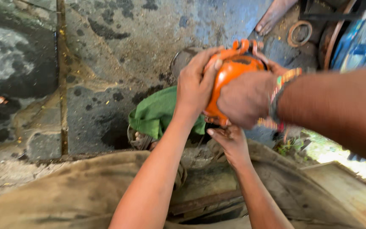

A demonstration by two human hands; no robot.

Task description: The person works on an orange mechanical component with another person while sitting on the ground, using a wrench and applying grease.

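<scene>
Gripping the orange metal housing (234, 70) above the green cloth (157, 112), the left hand (195, 87) is curling its fingers over the top. The right hand (230, 142) is cupping underneath, half open (a co-worker's hand (245, 99) is clamping the side). Moving it probably calls for all hands shifting together.

A: What is seen of the orange casing (234, 70)?
B: Painted metal, glossy, smudged. The green cloth (157, 112) looks matt and soft.
A: And the floor (119, 38)?
B: Rough, stained concrete.
</scene>
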